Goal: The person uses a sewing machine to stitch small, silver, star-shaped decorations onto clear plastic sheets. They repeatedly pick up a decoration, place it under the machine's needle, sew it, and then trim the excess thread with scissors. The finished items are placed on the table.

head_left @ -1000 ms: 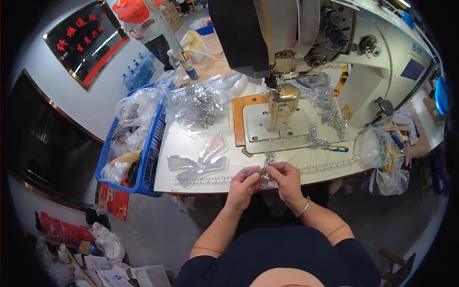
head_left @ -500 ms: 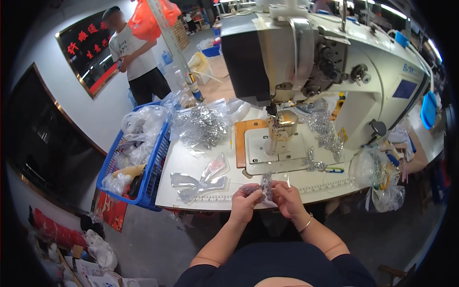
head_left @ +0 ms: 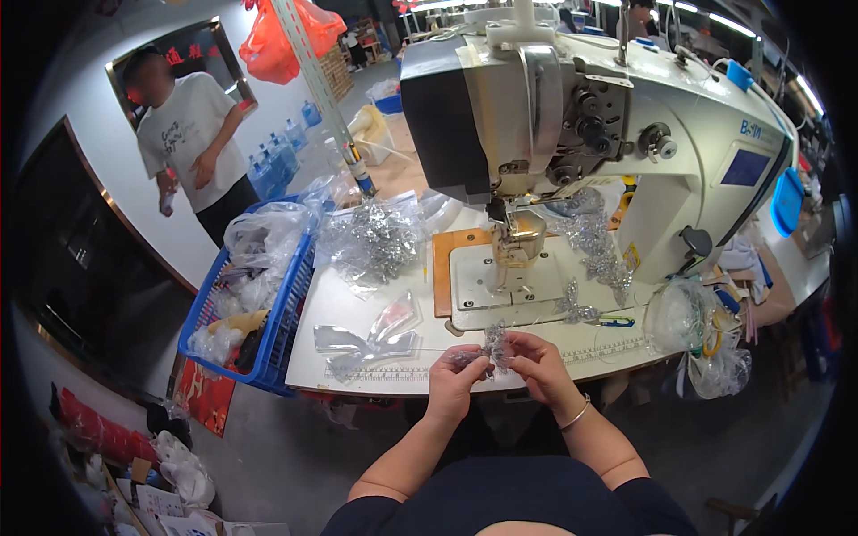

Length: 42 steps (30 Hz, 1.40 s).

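My left hand [head_left: 454,382] and my right hand [head_left: 540,368] are together at the front edge of the white sewing table [head_left: 308,357]. Between them they pinch a small glittery silver piece, perhaps bow-shaped [head_left: 496,338], each hand closed on one side. Fingers cover part of it. To the left of my hands lies a transparent, silvery bow-shaped plastic piece [head_left: 365,347], with a thin thread running toward my left hand. Beyond my hands stands the sewing machine [head_left: 679,107], its metal plate [head_left: 474,290] bare beneath the needle area. A glittery bow [head_left: 576,304] rests beside the plate.
A clear bag of silver pieces [head_left: 380,239] lies at the back left. More glittery pieces [head_left: 601,246] trail under the machine arm. Small snips [head_left: 617,322] lie at right, near a plastic bag [head_left: 675,317]. A blue basket [head_left: 290,308] flanks the table; a person [head_left: 192,138] stands beyond.
The person beyond the basket has moved left and nearer, lowering an arm. My hands keep their grip on the glittery piece, with only slight shifts. The view has tilted a little.
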Motion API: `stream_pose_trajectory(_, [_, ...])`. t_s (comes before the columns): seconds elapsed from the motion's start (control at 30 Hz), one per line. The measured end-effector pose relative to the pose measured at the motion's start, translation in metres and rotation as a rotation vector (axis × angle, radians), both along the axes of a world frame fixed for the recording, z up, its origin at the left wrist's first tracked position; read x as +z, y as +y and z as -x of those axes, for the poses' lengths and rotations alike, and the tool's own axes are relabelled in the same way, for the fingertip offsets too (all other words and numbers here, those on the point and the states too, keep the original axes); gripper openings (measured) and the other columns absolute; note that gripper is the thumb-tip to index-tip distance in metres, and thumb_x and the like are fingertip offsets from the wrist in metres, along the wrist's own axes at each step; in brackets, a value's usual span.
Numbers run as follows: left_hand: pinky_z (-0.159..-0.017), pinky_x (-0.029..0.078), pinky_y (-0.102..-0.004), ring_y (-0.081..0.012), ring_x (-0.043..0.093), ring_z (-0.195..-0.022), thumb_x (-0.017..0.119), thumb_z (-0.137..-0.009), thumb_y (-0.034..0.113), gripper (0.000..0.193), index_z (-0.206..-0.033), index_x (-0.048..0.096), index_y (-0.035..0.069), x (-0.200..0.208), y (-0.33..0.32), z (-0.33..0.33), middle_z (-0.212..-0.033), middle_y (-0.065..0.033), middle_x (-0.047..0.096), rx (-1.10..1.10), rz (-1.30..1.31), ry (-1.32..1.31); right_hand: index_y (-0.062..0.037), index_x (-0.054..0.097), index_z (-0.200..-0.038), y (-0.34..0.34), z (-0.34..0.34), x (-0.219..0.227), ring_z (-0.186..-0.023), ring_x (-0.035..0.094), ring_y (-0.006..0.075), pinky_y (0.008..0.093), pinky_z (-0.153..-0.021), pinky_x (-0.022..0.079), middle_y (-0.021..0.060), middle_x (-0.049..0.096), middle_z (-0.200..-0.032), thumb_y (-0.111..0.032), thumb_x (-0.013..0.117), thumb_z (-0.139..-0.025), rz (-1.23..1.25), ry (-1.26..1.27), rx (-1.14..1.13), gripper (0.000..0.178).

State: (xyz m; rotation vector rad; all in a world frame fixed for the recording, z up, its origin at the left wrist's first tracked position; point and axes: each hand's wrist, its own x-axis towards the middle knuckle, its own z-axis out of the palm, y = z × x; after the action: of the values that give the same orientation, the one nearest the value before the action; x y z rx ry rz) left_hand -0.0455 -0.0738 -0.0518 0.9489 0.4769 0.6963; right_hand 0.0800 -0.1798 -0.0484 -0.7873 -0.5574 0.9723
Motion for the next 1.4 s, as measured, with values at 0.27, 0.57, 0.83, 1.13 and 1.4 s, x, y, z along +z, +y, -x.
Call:
stream_pose_trajectory(0.27, [-0.064, 0.048, -0.0209, -0.0079, 0.058, -0.071, 0.069, -0.078, 0.004, 0.022, -0.096, 0.059, -0.001, -0.002, -0.02, -0.01, -0.08, -0.0047, 0.063, -0.07, -0.264, 0.201, -0.0005, 0.06, -0.088, -0.011, -0.004, -0.02, -0.073, 0.06, 0.0099, 0.023, -0.067, 0.049, 0.0047, 0.064, -0.082, 0.005, 0.066, -0.076, 0.137, -0.238, -0.284, 0.014])
stream_pose_trajectory(0.57, [-0.063, 0.047, -0.019, -0.0066, 0.057, -0.071, 0.069, -0.078, 0.005, 0.021, -0.095, 0.059, -0.002, -0.017, -0.022, -0.029, -0.082, -0.0045, 0.063, -0.149, -0.361, 0.221, -0.0027, 0.059, -0.089, -0.024, -0.016, -0.029, -0.074, 0.059, 0.0097, 0.0219, -0.066, 0.048, 0.0044, 0.064, -0.083, 0.003, 0.066, -0.077, 0.096, -0.126, -0.295, 0.015])
stream_pose_trajectory(0.83, [-0.067, 0.048, -0.0252, -0.0137, 0.06, -0.072, 0.065, -0.076, 0.001, 0.02, -0.094, 0.058, -0.002, -0.01, -0.01, -0.022, -0.082, -0.0084, 0.062, -0.157, -0.049, 0.149, 0.0027, 0.058, -0.104, -0.022, -0.023, -0.028, -0.074, 0.059, 0.0106, 0.0227, -0.066, 0.048, 0.0069, 0.064, -0.085, -0.005, 0.064, -0.081, 0.249, -0.202, -0.147, 0.025])
stream_pose_trajectory(1.13, [-0.062, 0.048, -0.0232, -0.0119, 0.06, -0.069, 0.067, -0.076, 0.0, 0.021, -0.096, 0.058, -0.001, 0.005, 0.012, -0.006, -0.079, -0.006, 0.062, -0.258, -0.021, 0.13, 0.0037, 0.053, -0.116, -0.027, -0.032, 0.003, -0.098, 0.057, 0.0168, 0.0324, -0.083, 0.047, 0.011, 0.06, -0.106, -0.03, 0.061, -0.085, -0.127, 0.207, 0.242, 0.046])
stream_pose_trajectory(1.4, [-0.064, 0.051, -0.0237, -0.0158, 0.063, -0.074, 0.064, -0.078, 0.0, 0.026, -0.103, 0.056, -0.002, -0.001, 0.011, -0.009, -0.086, -0.0094, 0.063, -0.286, 0.096, 0.2, -0.0005, 0.06, -0.068, -0.008, -0.017, -0.003, -0.057, 0.046, 0.004, 0.0198, -0.053, 0.038, -0.0019, 0.055, -0.06, -0.013, 0.073, -0.073, 0.401, -0.498, -0.264, 0.018])
